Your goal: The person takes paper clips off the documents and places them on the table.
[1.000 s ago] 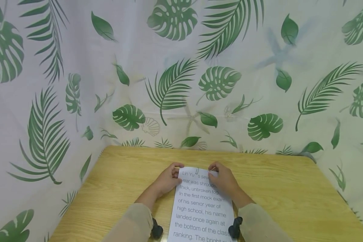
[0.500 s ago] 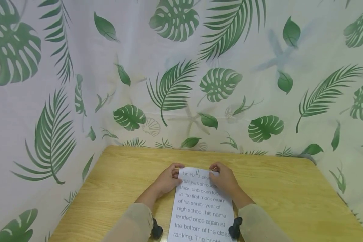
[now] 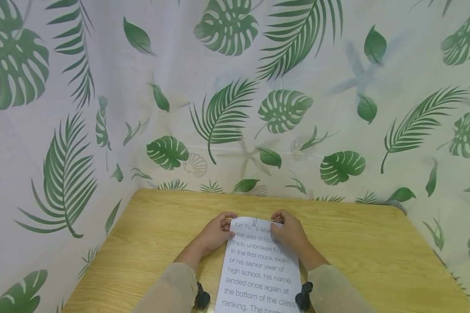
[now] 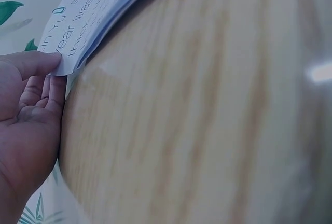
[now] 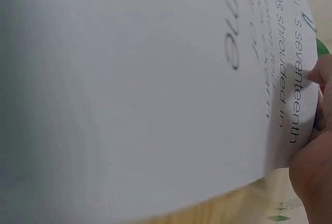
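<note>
A stack of printed paper sheets (image 3: 258, 269) with large black text lies lengthwise between my hands, its lower end running out of the head view. A green paper clip (image 3: 254, 222) sits on the top edge, near the middle. My left hand (image 3: 215, 232) pinches the upper left corner; in the left wrist view the thumb lies on top and the fingers are underneath. My right hand (image 3: 291, 232) grips the top edge near the right corner, thumb on the printed face. A small thin reddish thing shows by the right fingertips, too small to identify. The fingers behind the sheets are hidden.
The wooden table (image 3: 376, 252) spreads out on both sides of the paper. Behind and to the left hangs a white curtain (image 3: 235, 108) with green leaf prints. Black wrist devices (image 3: 202, 298) show at both sleeves.
The head view has shifted slightly. Both hands keep their hold on the paper, with the right fingers moving only slightly along the top edge.
</note>
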Available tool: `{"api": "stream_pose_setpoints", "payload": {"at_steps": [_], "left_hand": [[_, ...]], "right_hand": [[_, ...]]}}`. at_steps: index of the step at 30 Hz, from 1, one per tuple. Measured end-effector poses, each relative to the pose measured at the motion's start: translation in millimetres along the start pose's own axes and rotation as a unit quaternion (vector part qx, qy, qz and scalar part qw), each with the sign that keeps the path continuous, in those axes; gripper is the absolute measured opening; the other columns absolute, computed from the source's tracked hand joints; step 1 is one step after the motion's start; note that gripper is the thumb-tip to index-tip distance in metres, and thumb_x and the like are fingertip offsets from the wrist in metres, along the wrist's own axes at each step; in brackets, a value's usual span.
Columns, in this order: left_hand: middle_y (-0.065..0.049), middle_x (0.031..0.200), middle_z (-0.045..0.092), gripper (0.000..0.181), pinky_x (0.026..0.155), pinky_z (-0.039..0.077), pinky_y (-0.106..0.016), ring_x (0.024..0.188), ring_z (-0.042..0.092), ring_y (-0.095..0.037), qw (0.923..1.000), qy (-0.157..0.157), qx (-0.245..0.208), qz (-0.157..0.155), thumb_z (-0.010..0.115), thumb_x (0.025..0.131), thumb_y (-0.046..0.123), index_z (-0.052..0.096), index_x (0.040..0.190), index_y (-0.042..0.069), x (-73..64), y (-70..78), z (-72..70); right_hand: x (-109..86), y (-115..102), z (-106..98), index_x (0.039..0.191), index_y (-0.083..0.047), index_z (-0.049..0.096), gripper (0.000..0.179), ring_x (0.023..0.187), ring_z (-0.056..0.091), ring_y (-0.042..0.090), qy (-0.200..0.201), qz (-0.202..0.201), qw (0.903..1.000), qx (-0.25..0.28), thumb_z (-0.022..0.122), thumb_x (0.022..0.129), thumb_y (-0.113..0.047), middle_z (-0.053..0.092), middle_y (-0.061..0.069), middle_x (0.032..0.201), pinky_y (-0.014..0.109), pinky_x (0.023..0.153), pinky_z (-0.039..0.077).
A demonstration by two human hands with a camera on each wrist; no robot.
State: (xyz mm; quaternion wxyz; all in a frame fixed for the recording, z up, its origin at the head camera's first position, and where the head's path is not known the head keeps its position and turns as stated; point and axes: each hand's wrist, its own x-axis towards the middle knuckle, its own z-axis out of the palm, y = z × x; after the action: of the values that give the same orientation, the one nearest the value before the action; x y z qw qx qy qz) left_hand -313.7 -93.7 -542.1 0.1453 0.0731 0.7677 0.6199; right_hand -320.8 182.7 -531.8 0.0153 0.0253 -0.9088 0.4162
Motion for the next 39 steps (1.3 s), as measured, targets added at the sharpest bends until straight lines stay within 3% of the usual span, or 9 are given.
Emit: {"api": "stream_pose_setpoints", "payload": {"at_steps": [8, 15, 24, 30, 39], "left_hand": [[-0.012, 0.145, 0.066, 0.062, 0.103, 0.059, -0.034, 0.115, 0.069, -0.020, 1.0000, 0.003, 0.002, -0.001, 0.069, 0.098, -0.006, 0.055, 0.154, 0.017, -3.0, -2.5, 1.2], [-0.012, 0.157, 0.059, 0.063, 0.099, 0.059, -0.033, 0.111, 0.067, -0.019, 0.9998, 0.013, 0.015, 0.004, 0.071, 0.097, -0.003, 0.055, 0.155, 0.018, -2.1, -7.5, -1.0], [-0.015, 0.161, 0.055, 0.063, 0.097, 0.060, -0.030, 0.112, 0.068, -0.021, 0.9999, 0.002, -0.005, 0.009, 0.068, 0.099, -0.007, 0.052, 0.156, 0.015, -1.4, -7.0, -2.5], [-0.013, 0.162, 0.054, 0.064, 0.102, 0.060, -0.034, 0.117, 0.069, -0.021, 0.9999, 0.002, -0.011, 0.004, 0.068, 0.100, -0.007, 0.052, 0.157, 0.017, -0.9, -6.9, -2.1], [-0.012, 0.162, 0.054, 0.064, 0.104, 0.059, -0.032, 0.119, 0.069, -0.021, 0.9998, -0.002, -0.019, 0.009, 0.067, 0.100, -0.006, 0.051, 0.158, 0.016, 0.6, -1.9, -1.2]], "right_hand": [[1.0, 6, -7, 0.119, -0.010, 0.069, 0.022, 0.104, 0.072, 0.026, 0.015, 0.002, 0.9995, -0.029, 0.069, 0.098, -0.014, 0.077, 0.009, 0.107, 0.048, 0.100, 0.057], [-0.7, 15, -21, 0.123, -0.007, 0.069, 0.025, 0.094, 0.070, 0.020, 0.021, 0.004, 0.9998, -0.001, 0.068, 0.099, -0.012, 0.077, 0.009, 0.104, 0.034, 0.089, 0.056], [-8.0, 20, -43, 0.125, -0.004, 0.067, 0.024, 0.097, 0.069, 0.021, 0.027, 0.009, 0.9996, 0.009, 0.064, 0.103, -0.012, 0.075, 0.012, 0.106, 0.025, 0.082, 0.055], [-16.0, 36, -64, 0.123, -0.003, 0.066, 0.022, 0.096, 0.067, 0.021, 0.026, 0.010, 0.9996, -0.003, 0.063, 0.104, -0.012, 0.075, 0.012, 0.106, 0.023, 0.080, 0.053], [-30.4, 68, -98, 0.116, -0.005, 0.065, 0.013, 0.092, 0.065, 0.016, -0.009, -0.012, 0.9990, -0.043, 0.067, 0.104, -0.011, 0.075, 0.010, 0.103, 0.025, 0.079, 0.053]]}}
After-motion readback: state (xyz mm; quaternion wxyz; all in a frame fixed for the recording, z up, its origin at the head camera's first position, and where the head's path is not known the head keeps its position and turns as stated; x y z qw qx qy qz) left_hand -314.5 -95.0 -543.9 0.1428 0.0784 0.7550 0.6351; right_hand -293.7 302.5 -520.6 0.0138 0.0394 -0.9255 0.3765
